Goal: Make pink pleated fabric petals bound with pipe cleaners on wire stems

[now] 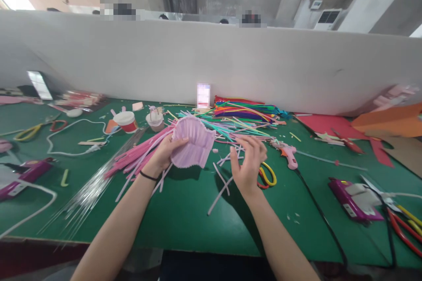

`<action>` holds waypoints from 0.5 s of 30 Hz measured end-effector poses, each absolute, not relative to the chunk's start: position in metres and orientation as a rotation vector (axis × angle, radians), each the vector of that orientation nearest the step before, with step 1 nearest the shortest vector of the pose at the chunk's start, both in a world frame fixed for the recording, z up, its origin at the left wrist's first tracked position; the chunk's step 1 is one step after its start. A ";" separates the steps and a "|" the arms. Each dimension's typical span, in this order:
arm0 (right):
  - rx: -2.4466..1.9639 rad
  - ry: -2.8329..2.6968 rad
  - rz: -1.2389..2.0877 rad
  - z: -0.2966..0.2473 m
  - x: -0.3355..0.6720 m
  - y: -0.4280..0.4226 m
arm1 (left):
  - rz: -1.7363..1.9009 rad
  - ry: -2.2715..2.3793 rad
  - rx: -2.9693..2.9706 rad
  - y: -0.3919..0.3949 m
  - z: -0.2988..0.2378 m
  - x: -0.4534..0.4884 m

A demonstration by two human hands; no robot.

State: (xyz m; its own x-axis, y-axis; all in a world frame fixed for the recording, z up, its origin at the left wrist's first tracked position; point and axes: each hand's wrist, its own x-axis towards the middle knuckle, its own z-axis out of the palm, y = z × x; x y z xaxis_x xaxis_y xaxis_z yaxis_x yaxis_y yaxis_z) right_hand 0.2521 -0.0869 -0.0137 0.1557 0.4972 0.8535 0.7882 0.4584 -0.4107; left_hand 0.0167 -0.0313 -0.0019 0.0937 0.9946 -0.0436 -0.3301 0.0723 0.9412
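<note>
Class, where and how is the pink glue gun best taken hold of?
Probably by the handle, from the near side: the glue gun lies with its handle pointing towards the camera and its orange trigger facing left.

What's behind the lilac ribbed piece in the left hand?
Turquoise pipe cleaners show past the upper right edge of the lilac ribbed piece, pink pipe cleaners at its left; whatever lies directly behind it is covered.

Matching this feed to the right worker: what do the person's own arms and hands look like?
The left hand and right hand are ungloved, and both forearms are bare, without sleeves in view. A thin black band circles the left wrist; nothing is worn on the right.
</note>
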 end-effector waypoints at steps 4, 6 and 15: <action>-1.155 -1.686 -0.251 -0.009 0.242 -0.087 | 1.195 0.933 1.005 -0.035 0.002 0.015; -1.163 -1.713 -0.236 -0.005 0.240 -0.086 | 1.143 0.911 1.014 -0.037 0.003 0.017; -1.169 -1.801 -0.133 0.000 0.252 -0.074 | 1.184 0.796 0.829 -0.045 0.007 0.027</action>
State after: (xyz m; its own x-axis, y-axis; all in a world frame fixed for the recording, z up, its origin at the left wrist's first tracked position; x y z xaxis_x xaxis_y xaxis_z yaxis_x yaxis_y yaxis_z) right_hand 0.2518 -0.0741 0.0003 -0.0913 0.6528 0.7521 0.7564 0.5367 -0.3740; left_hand 0.0272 -0.0453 0.0066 0.1926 0.9769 -0.0921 -0.4538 0.1719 0.8744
